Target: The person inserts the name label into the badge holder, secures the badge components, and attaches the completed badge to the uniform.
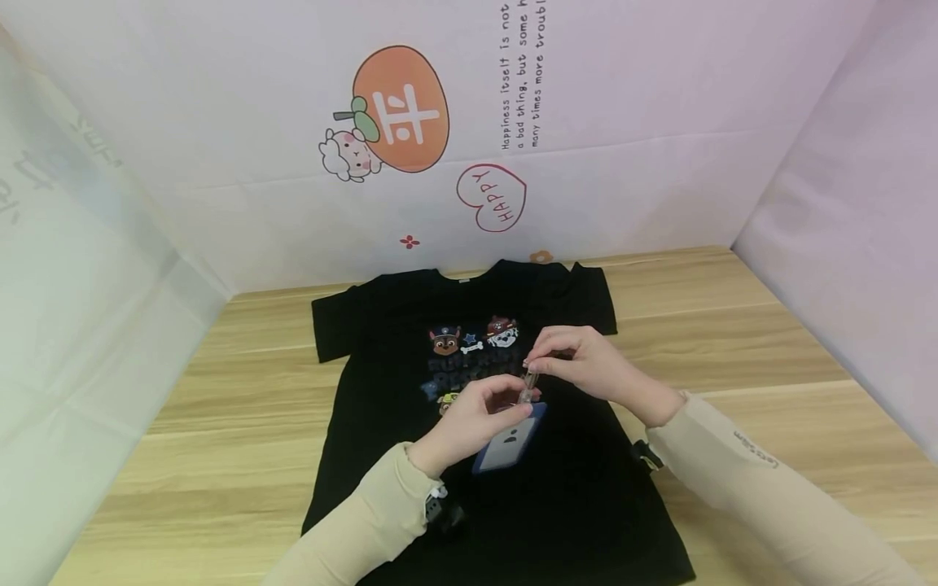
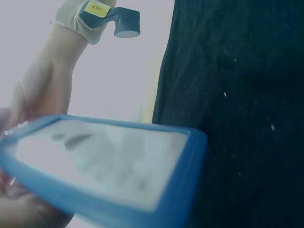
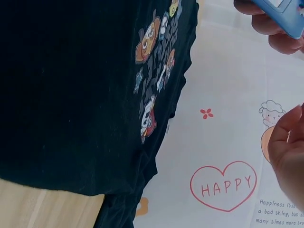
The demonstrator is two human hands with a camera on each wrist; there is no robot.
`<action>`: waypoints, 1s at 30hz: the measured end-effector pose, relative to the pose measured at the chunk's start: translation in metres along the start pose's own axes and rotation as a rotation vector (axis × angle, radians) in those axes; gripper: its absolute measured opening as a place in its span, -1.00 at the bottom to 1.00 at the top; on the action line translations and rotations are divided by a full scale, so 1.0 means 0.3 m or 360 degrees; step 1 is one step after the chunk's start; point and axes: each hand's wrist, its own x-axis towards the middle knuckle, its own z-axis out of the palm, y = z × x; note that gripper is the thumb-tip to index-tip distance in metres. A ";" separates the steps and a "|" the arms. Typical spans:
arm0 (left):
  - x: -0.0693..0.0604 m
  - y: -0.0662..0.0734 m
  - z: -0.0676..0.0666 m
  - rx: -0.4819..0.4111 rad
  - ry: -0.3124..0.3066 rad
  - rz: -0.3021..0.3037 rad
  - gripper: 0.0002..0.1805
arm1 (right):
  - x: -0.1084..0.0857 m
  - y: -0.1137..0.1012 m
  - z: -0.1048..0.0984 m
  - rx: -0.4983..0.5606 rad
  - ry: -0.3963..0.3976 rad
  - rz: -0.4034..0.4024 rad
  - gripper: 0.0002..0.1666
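A blue-framed badge holder (image 1: 510, 439) with a pale card inside hangs tilted above a black T-shirt (image 1: 557, 488). My left hand (image 1: 472, 419) pinches its top end, where a small clear strap with a metal clip (image 1: 529, 381) rises. Just above, the fingertips of my right hand (image 1: 586, 362) pinch the upper end of that clip. In the left wrist view the badge holder (image 2: 104, 161) covers part of the left hand (image 2: 28, 204). The right wrist view catches my right hand (image 3: 289, 152) at the edge, its fingertips cut off.
The T-shirt lies spread with its collar away from me, printed with cartoon dogs (image 1: 444, 340). Beneath it is a wood-grain table (image 1: 220, 423). White printed cloth (image 1: 623, 122) stands behind and along both sides.
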 end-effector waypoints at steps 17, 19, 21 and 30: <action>0.013 -0.014 -0.002 0.0085 0.0326 0.0005 -0.75 | -0.001 -0.008 0.011 -0.0205 0.0064 0.0415 -0.82; 0.013 -0.011 -0.001 0.0096 0.0341 0.0008 -0.76 | -0.001 -0.006 0.012 -0.0194 0.0053 0.0427 -0.78; 0.013 -0.011 0.001 0.0103 0.0353 0.0015 -0.77 | -0.001 -0.005 0.014 -0.0182 0.0042 0.0441 -0.76; 0.015 -0.008 0.004 0.0146 0.0393 0.0062 -0.79 | 0.005 -0.014 0.020 -0.0050 0.0001 0.0511 -0.74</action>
